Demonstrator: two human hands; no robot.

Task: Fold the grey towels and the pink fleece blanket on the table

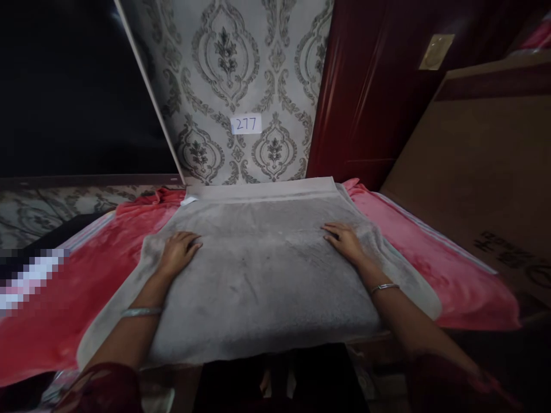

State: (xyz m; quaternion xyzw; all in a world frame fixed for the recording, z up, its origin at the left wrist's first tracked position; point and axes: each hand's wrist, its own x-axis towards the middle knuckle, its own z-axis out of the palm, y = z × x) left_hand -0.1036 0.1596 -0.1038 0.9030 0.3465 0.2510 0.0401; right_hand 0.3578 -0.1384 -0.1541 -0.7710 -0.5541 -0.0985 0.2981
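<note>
A: State of your left hand [177,252] and right hand [345,243]?
B: Both unclenched, fingers loosely bent, resting on the grey plush blanket [262,287].
A: Blanket position?
B: Directly under your hands, spanning between them and toward your body; red plush fabric [77,287] shows at both sides.
</note>
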